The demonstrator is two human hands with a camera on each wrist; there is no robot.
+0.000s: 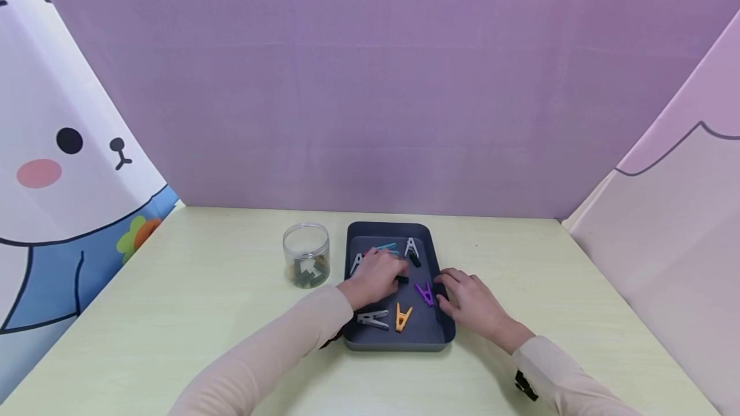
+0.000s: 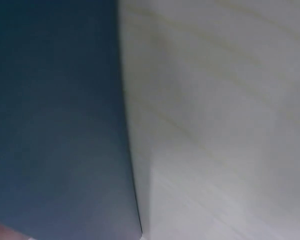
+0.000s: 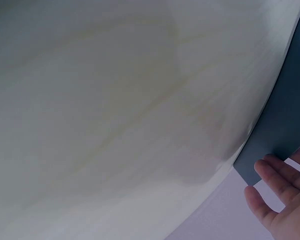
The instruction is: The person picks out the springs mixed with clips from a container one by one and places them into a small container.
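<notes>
A dark grey tray holds several clothespins. My left hand reaches into it with fingers bent downward. A black piece shows right beside those fingers; whether they pinch it is hidden. Around that hand lie a blue clothespin, a grey clothespin and a yellow clothespin. Against the tray's right side rests my right hand, its fingers touching the rim near a purple clothespin. The right wrist view shows these fingers loosely extended by the tray's outer wall.
Left of the tray stands a clear round jar with dark and pale pieces inside. Farther back in the tray is a white-and-black clothespin. A purple cloth wall rises behind the pale table.
</notes>
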